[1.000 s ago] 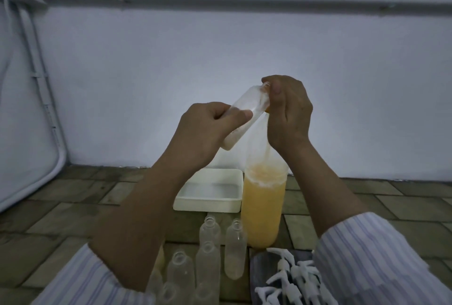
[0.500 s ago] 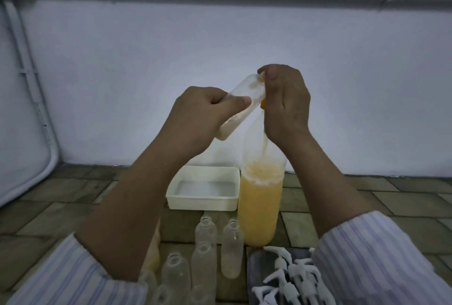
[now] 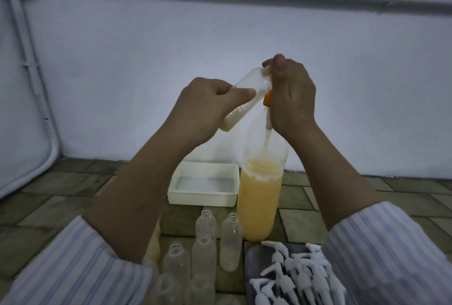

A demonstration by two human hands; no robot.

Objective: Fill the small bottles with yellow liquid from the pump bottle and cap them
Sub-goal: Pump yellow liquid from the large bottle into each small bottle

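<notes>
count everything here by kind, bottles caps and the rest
pump bottle: 1
tub: 1
small bottle, held: 1
small bottles, standing: 6 in plain view, maybe more hidden
pump caps: a pile, too tangled to count
total counted: 9

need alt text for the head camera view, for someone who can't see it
Seen from above, a left hand tilts a small clear bottle against the orange pump top of a tall bottle of yellow liquid, while the right hand covers the pump. Empty small bottles, a white tray and white spray caps sit on the tiled floor.
</notes>
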